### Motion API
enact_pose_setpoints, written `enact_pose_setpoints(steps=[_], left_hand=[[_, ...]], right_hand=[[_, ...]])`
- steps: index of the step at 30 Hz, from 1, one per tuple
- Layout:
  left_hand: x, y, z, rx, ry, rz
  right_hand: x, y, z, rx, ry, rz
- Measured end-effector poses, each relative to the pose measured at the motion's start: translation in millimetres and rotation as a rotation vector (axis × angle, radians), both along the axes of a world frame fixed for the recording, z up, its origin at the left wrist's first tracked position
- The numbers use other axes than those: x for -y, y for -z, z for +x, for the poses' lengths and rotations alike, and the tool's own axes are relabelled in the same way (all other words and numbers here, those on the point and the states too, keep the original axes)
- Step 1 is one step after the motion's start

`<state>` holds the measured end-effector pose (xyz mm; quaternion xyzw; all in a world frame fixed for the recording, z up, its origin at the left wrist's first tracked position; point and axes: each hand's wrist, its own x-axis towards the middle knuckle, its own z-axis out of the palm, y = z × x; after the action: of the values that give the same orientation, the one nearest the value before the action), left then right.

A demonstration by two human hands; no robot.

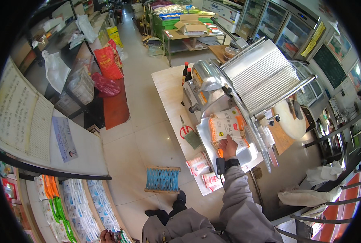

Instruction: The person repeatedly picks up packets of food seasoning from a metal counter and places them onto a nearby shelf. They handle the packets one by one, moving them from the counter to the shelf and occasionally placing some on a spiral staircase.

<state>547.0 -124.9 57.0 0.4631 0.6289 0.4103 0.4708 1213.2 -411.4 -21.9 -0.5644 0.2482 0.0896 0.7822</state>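
My right hand [228, 148] is at the lower edge of an orange-and-white printed plastic packet [226, 126], its fingers curled onto it. This packet lies with other similar packets on the metal tray [204, 136] of a meat slicer [212, 76]. At the bottom edge of the picture, my left hand [107, 236] is only partly in view, beside small packets [121, 235] at the end of a shelf row. Whether it grips one of them is hidden. Red-handled scissors [186, 131] and a green scouring pad [193, 140] lie left of the tray.
Red-and-white packets [210, 179] lie on the table's near corner. A blue-corded wooden folding stool [162, 179] stands on the floor by my feet. Packet-filled shelves [77, 209] are at the lower left. The slicer's ridged plate [262, 73] and a cutting board [285, 121] are to the right.
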Motion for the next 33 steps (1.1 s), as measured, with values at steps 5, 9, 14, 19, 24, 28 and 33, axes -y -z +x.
enact_pose_setpoints(steps=[5,9,14,19,24,28,33], left_hand=[[6.3,-3.1,-2.6,0.067,-0.019,-0.035],[18.5,-13.8,6.1,0.098,-0.022,-0.056],[24.9,-42.4,43.9,0.048,0.092,-0.141],[18.5,-77.8,111.1,0.102,0.431,-0.254],[12.1,-104.9,184.1,0.234,0.895,-0.390],[18.9,-102.5,223.4,0.656,0.973,-0.623],[23.8,-101.2,220.6,0.561,0.812,-0.548]], right_hand=[[-3.3,0.0,28.1,-0.166,0.034,0.074],[-7.2,-16.6,14.5,0.008,0.030,0.008],[-14.6,-43.8,-44.3,0.260,-0.087,-0.071],[-26.3,-70.2,-122.5,0.185,-0.625,-0.018],[-78.0,-120.9,-194.9,0.146,-1.216,0.253],[-113.9,-155.1,-224.5,0.265,-1.691,0.322],[-94.0,-126.9,-225.0,0.243,-1.476,0.443]])
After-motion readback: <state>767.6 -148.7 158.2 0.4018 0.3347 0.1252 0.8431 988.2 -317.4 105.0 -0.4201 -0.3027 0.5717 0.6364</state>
